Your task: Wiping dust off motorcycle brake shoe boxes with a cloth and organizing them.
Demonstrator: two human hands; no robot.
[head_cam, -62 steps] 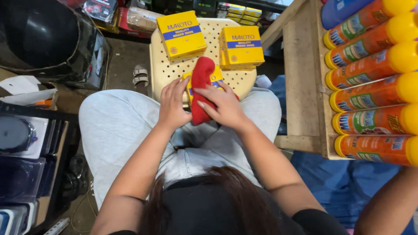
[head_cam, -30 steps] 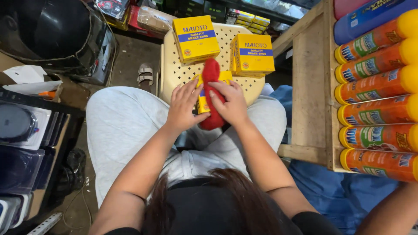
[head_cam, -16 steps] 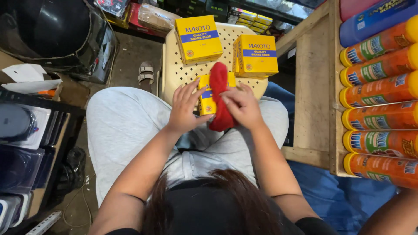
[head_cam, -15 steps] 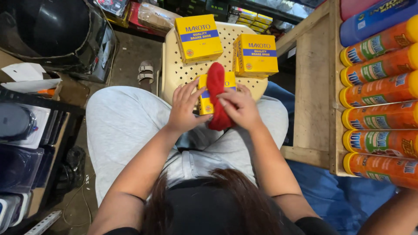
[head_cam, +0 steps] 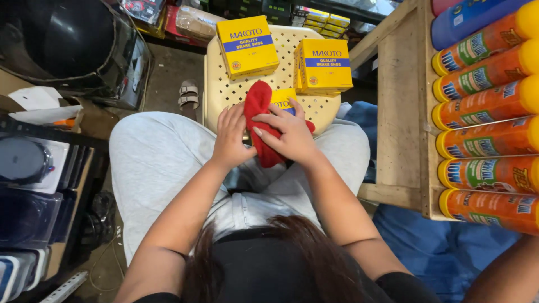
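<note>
A red cloth (head_cam: 261,126) is pressed over a small yellow box (head_cam: 285,101) held above the seated person's lap, at the near edge of a cream perforated plastic stool (head_cam: 224,92). The right hand (head_cam: 289,134) lies closed over the cloth; the left hand (head_cam: 231,139) cups the box's other side, the two hands close together. Compared with half a second ago, the cloth now covers more of the box. Two larger yellow boxes (head_cam: 247,45) (head_cam: 324,64) rest on the stool at 12 o'clock. Orange spray cans (head_cam: 488,106) fill a wooden shelf (head_cam: 396,112) at 3 o'clock.
</note>
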